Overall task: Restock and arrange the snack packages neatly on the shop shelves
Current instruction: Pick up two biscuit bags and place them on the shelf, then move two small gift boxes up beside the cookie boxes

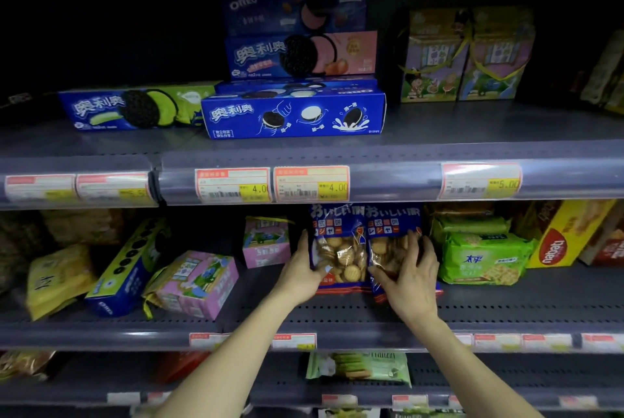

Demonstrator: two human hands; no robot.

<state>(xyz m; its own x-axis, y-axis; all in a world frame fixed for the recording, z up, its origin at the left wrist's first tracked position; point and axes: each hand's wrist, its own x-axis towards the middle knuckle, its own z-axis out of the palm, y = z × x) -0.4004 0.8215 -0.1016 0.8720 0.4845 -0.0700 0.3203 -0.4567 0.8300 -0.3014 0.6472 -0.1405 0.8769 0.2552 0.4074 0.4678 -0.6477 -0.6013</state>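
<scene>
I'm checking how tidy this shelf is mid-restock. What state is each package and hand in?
Left biscuit bag: upright, held by left hand.
Right biscuit bag: upright, fingers of right hand curled on it.
Blue Oreo box: leaning, tilted.
Pink carton: tipped over.
Yellow bag: slumped.
Green cracker packs: stacked.

The one view came from a wide-angle camera on the person's head, facing straight into the shop shelves (pixel 371 150) and tilted slightly down — close, at arm's reach, with the middle shelf (pixel 506 302) central and both forearms entering from the bottom edge.
</scene>
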